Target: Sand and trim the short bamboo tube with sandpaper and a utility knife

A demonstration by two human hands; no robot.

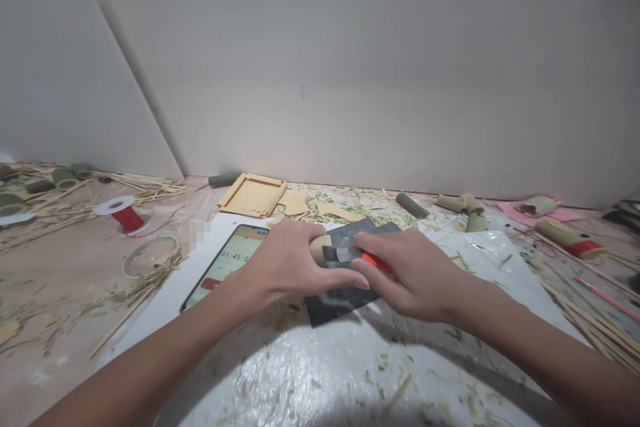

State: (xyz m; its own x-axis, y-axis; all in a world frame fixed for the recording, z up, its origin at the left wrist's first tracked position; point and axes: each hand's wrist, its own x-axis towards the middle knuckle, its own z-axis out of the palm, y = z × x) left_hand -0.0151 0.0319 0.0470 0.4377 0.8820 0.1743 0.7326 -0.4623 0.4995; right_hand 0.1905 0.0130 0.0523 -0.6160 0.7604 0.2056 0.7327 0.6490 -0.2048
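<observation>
Bamboo (320,249) at 3 o'clock from phone (234,259), pinched in left hand (287,255); right hand (415,267) grasps cutter (379,262). Blade (344,254) could nick left thumb (345,278) if bamboo rolls.

Free rm abv hands (287,260), phone (231,261) close L, bamboo bits (560,235) far R

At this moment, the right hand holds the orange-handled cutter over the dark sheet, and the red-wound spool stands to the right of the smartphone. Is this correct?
Not quite: in the head view, the red-wound spool stands to the left of the smartphone. The right hand does hold the orange-handled cutter over the dark sheet.
</observation>
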